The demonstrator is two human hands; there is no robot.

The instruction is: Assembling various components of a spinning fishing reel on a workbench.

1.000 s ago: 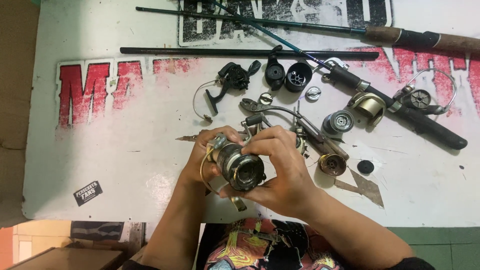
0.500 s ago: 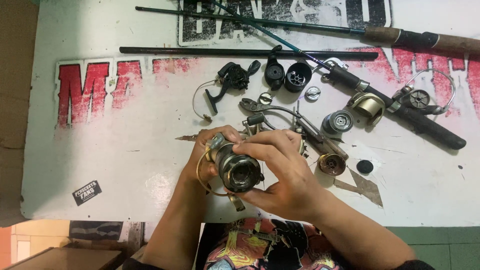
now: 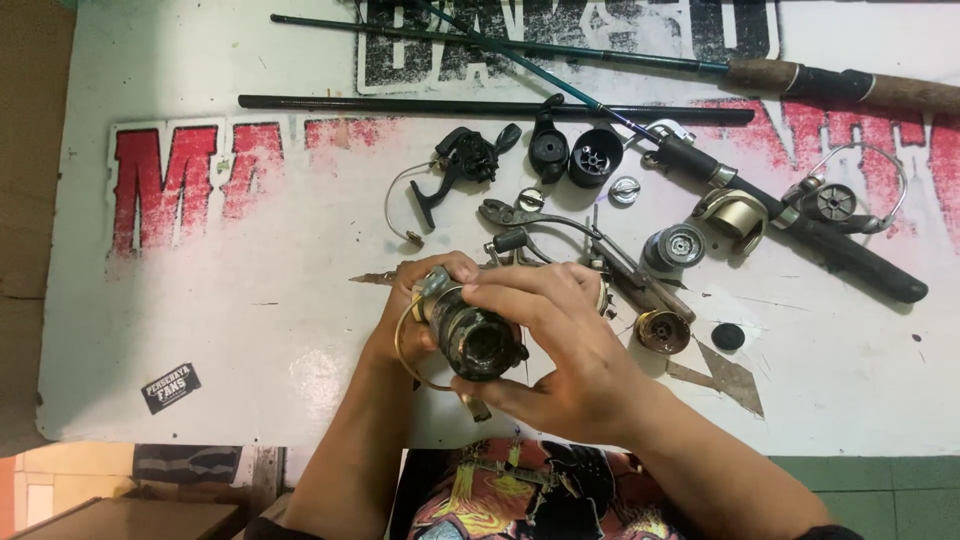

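Both hands meet at the near edge of the table [image 3: 200,300], the left hand [image 3: 415,300] left of the reel body [image 3: 470,335], the right hand [image 3: 565,345] right of it. Behind them lie loose reel parts [image 3: 560,150]; farther back, two rods [image 3: 480,105] run across. A spool [image 3: 675,245] lies to the right.

Both hands are wrapped around a dark, grimy spinning reel body [image 3: 470,338] just above the near edge of the white painted board [image 3: 200,280]. The left hand [image 3: 415,310] cups it from the left, the right hand [image 3: 560,345] grips over the top and right side. Farther out sit loose parts: a black spool [image 3: 596,156], a grey spool [image 3: 674,246], a gold rotor [image 3: 663,330], pliers [image 3: 520,215], and a couple of rods [image 3: 500,105] along the far side.
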